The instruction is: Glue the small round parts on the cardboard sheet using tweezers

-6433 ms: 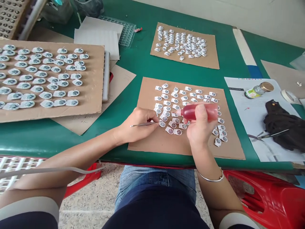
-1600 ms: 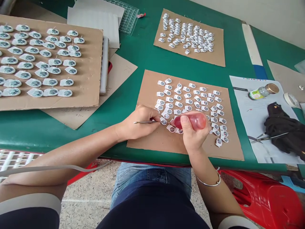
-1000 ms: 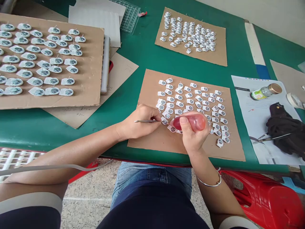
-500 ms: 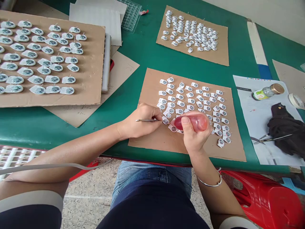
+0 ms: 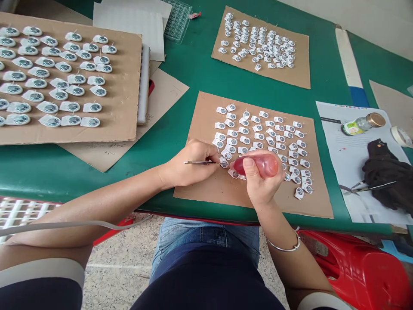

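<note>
My left hand (image 5: pixel 198 162) is closed on slim metal tweezers (image 5: pixel 196 162), whose tip end is by a small white piece with a dark round centre (image 5: pixel 223 162). My right hand (image 5: pixel 263 183) wraps round a soft red squeeze bottle (image 5: pixel 264 165), held on its side with its nozzle pointing left at that same piece. Whether nozzle and piece touch, I cannot tell. Both hands are over a brown cardboard sheet (image 5: pixel 206 189) bearing rows of several such pieces; my right hand hides some of them.
Larger white pieces cover a raised cardboard sheet (image 5: pixel 121 116) at left. Another loaded sheet (image 5: pixel 300 77) lies at the back. At right are a glass jar (image 5: pixel 363 125), papers (image 5: pixel 332 129), black cloth (image 5: pixel 387 181) and scissors (image 5: pixel 371 188). A red stool (image 5: pixel 377 275) stands below.
My right hand and the red bottle have shifted slightly left, bringing the nozzle closer to the tweezers. My left hand has stayed in place.
</note>
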The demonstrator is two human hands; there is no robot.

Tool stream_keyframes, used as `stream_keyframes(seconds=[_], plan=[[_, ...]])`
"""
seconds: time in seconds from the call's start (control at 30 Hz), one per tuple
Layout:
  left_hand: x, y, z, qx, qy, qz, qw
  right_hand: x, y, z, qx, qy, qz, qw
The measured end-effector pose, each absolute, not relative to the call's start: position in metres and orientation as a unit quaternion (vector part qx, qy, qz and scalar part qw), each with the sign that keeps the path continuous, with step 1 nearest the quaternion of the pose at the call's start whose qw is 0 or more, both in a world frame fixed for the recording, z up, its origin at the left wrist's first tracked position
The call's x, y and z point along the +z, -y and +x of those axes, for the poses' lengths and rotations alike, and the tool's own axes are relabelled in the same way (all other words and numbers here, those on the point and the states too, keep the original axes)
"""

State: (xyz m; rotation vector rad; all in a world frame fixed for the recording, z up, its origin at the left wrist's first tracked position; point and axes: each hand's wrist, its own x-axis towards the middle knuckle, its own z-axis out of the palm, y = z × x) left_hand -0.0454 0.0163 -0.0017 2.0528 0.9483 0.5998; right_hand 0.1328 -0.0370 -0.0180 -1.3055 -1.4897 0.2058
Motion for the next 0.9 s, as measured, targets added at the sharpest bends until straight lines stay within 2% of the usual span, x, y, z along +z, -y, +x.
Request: stream_keyframes(seconds=[0.4, 0.57, 0.67, 0.77, 0.9], plan=[[-0.004, -0.016, -0.045, 0.237, -0.366, 0.809, 0.394, -0.018, 0.037, 0.131, 0.076, 0.628, -0.56, 0.534], [0.0, -0.017, -0.046, 0.248, -0.368, 0.8, 0.403, -0.024, 0.034, 0.138, 0.172, 0.49, -0.553, 0.652], [0.002, -0.027, -0.051, 0.329, -0.422, 0.734, 0.418, -0.022, 0.031, 0.145, 0.245, 0.417, -0.516, 0.707], [-0.001, -0.047, -0.059, 0.428, -0.509, 0.615, 0.423, -0.019, 0.03, 0.151, 0.284, 0.383, -0.493, 0.727], [-0.007, -0.07, -0.069, 0.455, -0.534, 0.465, 0.54, -0.014, 0.035, 0.156, 0.3, 0.358, -0.495, 0.733]])
